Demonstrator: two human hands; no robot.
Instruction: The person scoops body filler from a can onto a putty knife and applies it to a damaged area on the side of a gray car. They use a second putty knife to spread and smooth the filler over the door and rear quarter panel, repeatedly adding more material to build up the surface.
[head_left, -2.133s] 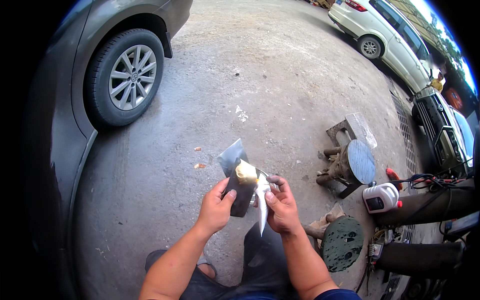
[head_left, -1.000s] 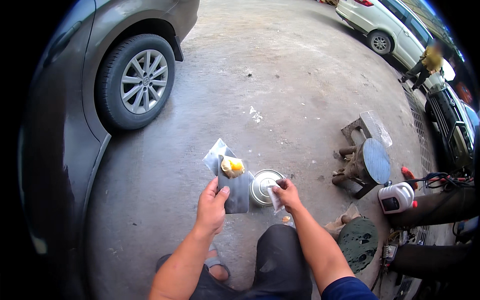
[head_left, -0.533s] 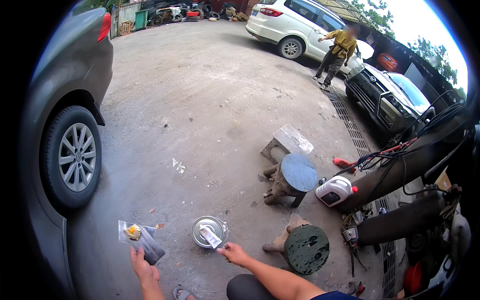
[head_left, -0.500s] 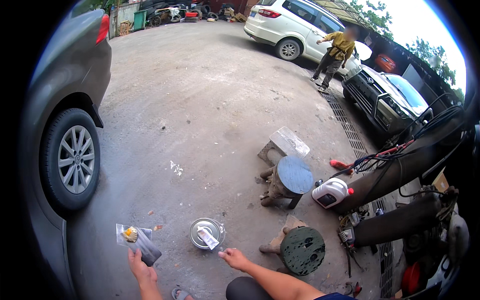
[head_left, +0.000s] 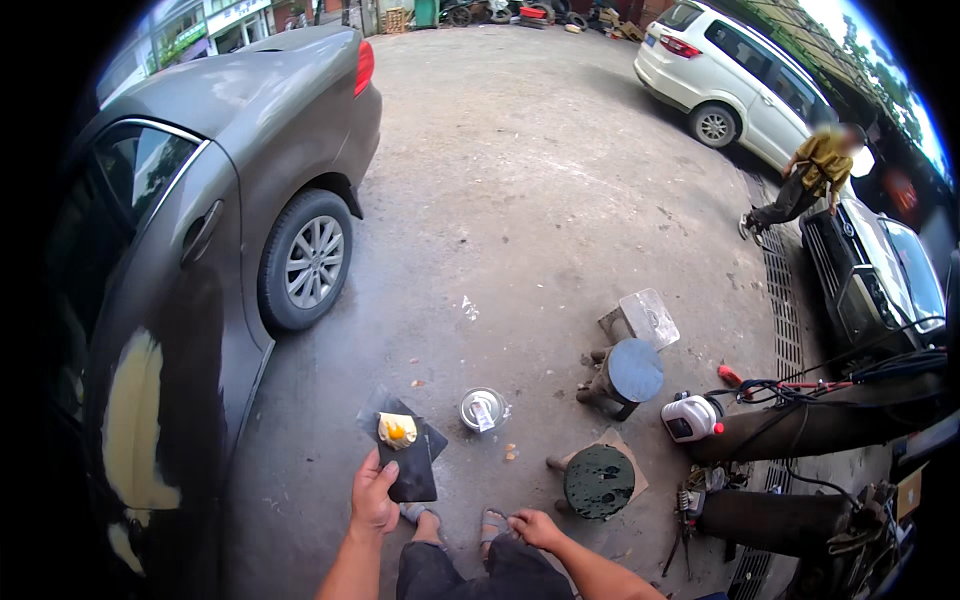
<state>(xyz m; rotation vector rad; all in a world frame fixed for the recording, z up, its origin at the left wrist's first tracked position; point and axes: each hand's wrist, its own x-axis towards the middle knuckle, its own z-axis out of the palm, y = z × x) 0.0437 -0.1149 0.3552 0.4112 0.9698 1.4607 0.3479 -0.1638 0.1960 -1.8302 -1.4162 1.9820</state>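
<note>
A: Start big. How many cars?

B: Three. One grey car (head_left: 200, 230) fills the nine o'clock side, with one wheel (head_left: 308, 262) showing. One white car (head_left: 745, 85) sits at one o'clock, and one dark car (head_left: 880, 285) at three o'clock, with another person (head_left: 805, 180) bent beside its front end.

A: And on the concrete floor (head_left: 540, 200)?

B: Two round stools at about four o'clock from the centre: one with a blue-grey top (head_left: 634, 370), one with a dark green top (head_left: 599, 481) just below it. One white and red machine (head_left: 690, 417) lies right of them, with cables running off to three o'clock.

A: Smaller things?

B: One open metal tin (head_left: 483, 409) stands on the floor, at one o'clock from the left hand (head_left: 373, 497).

A: What does that hand do?

B: Its fingers are clenched on one dark board (head_left: 408, 455), gripping the lower edge; one yellow blob of paste (head_left: 396, 430) sits on the upper part. The board is in the air at six o'clock, left of the tin.

A: The right hand (head_left: 535, 527)?

B: It rests low by the knee, near two sandalled feet (head_left: 460, 523). I cannot tell whether its fingers grip anything.
</note>
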